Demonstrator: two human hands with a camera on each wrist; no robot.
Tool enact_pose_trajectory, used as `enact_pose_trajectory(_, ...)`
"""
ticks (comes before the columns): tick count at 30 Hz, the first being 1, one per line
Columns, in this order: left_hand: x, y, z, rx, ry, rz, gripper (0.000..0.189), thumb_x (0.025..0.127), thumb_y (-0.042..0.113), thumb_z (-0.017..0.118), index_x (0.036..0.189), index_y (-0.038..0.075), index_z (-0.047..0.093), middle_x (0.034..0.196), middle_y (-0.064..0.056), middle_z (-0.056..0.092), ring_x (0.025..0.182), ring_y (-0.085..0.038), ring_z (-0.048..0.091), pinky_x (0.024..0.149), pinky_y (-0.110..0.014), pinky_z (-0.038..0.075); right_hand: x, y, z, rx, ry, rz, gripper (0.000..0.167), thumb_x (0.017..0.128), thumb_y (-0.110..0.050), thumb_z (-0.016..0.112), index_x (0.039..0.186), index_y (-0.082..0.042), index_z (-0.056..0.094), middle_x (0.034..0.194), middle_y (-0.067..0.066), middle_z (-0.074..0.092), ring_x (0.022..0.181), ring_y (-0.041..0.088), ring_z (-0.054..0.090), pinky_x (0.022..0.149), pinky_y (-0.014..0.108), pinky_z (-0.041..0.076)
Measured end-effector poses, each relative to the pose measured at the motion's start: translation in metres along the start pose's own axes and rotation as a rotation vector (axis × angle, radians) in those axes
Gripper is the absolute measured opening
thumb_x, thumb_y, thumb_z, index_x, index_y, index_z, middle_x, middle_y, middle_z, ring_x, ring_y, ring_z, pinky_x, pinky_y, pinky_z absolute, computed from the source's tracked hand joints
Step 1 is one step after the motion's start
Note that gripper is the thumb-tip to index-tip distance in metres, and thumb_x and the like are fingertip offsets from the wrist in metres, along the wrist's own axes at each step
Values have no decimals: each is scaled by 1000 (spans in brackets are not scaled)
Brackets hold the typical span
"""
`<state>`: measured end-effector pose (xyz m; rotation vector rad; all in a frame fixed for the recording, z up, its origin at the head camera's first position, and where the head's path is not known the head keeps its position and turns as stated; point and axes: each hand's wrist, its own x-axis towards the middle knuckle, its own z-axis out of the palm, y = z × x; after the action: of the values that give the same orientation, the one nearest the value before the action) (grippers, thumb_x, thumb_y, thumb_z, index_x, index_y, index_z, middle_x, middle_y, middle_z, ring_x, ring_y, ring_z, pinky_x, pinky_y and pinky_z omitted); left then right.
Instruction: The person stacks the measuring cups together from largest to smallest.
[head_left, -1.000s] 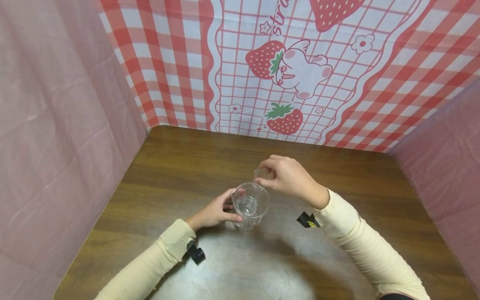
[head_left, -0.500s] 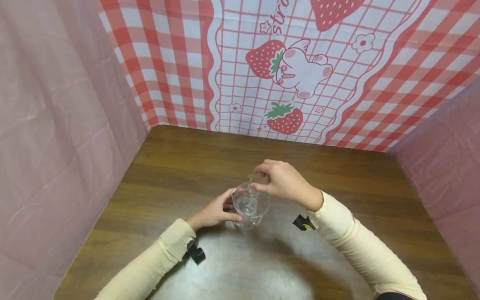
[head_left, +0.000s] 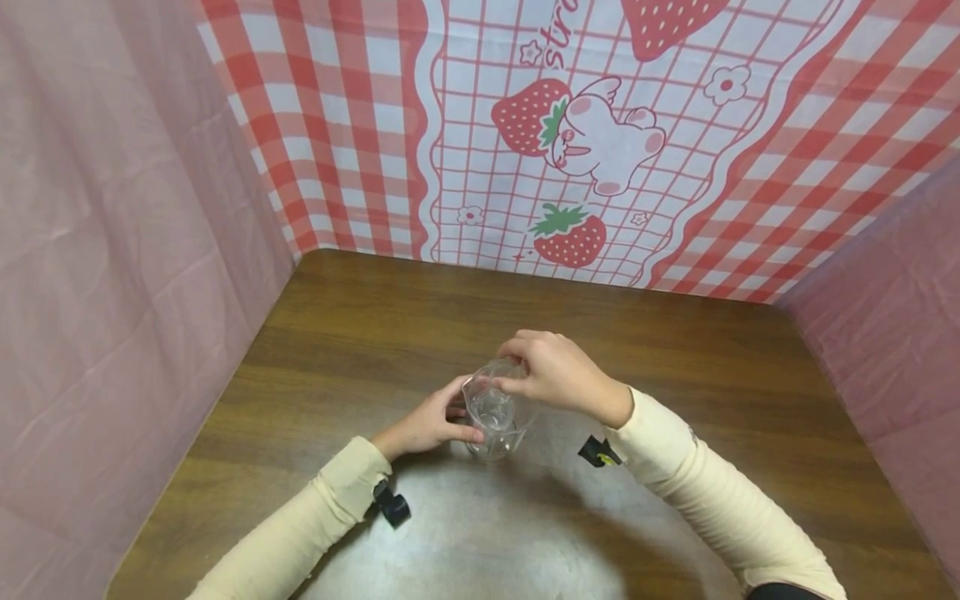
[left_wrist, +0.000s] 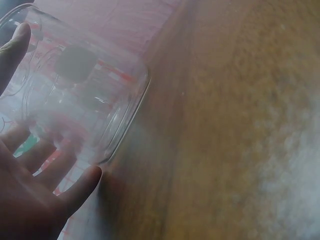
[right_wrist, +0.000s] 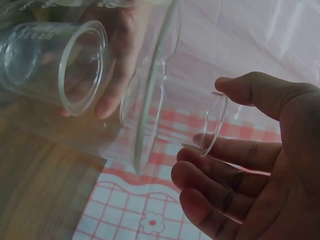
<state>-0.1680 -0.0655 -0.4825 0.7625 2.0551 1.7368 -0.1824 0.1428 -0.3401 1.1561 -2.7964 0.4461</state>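
Note:
A large clear glass beaker (head_left: 501, 448) stands upright on the table. My left hand (head_left: 429, 427) holds its side, the thumb on the near side and the fingers around the far side; the left wrist view shows these fingers along the beaker wall. Inside it sits a smaller glass beaker (right_wrist: 47, 62), clearest in the right wrist view. My right hand (head_left: 561, 372) pinches another small beaker (right_wrist: 182, 100) by its rim between thumb and fingers. That beaker's base is inside the large beaker's mouth, while its rim stays outside. From the head view the right hand mostly hides it.
The brown wooden table (head_left: 360, 333) extends around the hands. A red-and-white strawberry cloth (head_left: 487, 208) hangs behind it. Pink curtains (head_left: 135, 250) border both sides. A black strap piece (head_left: 392, 504) hangs by the left cuff, with another black piece (head_left: 597, 452) by the right.
My right hand has moved left and towards me with the small beaker, from beside the large beaker's rim to over its mouth. The left hand and the large beaker have stayed put.

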Motion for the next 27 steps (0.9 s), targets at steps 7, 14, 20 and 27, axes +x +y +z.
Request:
enact_pose_trajectory(7, 1, -1, 0, 7, -1, 4, 84, 81, 15, 79, 148, 0, 30, 152, -22, 39, 133, -41, 45, 111, -52, 42, -2, -1, 7, -9, -39, -2, 33, 79, -33, 79, 98, -5, 73, 82, 2, 68, 63, 5, 50, 53, 19, 43)
enact_pose_trajectory(14, 2, -3, 0, 20, 2, 1, 86, 80, 23, 80, 147, 0, 31, 150, -23, 40, 131, -41, 48, 110, -52, 43, -3, -2, 12, -23, -55, -14, 32, 80, -32, 78, 99, -6, 73, 84, 2, 68, 64, 6, 52, 53, 19, 44)
enact_pose_trajectory(20, 2, -3, 0, 27, 3, -9, 87, 80, 26, 80, 147, 0, 32, 146, -23, 44, 128, -40, 51, 109, -50, 45, -3, -5, 18, -18, -69, -20, 31, 80, -32, 77, 100, -9, 74, 87, 0, 69, 65, 5, 53, 53, 19, 45)
enact_pose_trajectory(27, 1, -3, 0, 27, 1, -7, 88, 79, 26, 80, 148, 1, 31, 147, -23, 44, 128, -40, 51, 109, -50, 44, -3, -6, 24, -52, -77, -37, 31, 79, -32, 77, 101, -9, 74, 88, 1, 70, 66, 7, 57, 55, 21, 49)
